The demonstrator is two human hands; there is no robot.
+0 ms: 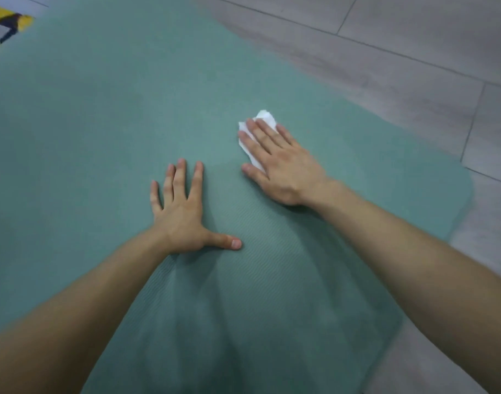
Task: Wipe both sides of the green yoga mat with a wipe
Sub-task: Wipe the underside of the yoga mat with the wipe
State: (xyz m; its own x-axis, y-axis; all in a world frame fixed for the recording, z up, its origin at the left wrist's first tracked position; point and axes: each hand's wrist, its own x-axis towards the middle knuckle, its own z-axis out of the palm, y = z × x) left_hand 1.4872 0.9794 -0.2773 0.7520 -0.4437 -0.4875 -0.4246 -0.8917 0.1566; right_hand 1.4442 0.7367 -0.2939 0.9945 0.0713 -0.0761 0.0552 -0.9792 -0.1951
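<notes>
Wipe (265, 118) under the right hand (275, 163), on the green mat (101, 123).
We see the mat spread on the grey floor (386, 66). The right hand presses the wipe down with straight fingers, its grip released; the left hand (181, 211) rests flat near it, fingers spread, holding nothing.

The green yoga mat (107, 132) looks like soft foam, matt, with a fine wavy ribbed texture that shows best near the person's arms. The wipe (265, 118) is white and crumpled, thin like paper or fabric tissue. The floor (400, 52) is pale grey wood-look planking, smooth with a dull sheen and dark seams. At the far left corner lies a glossy strip (9, 19) striped yellow and black.
</notes>
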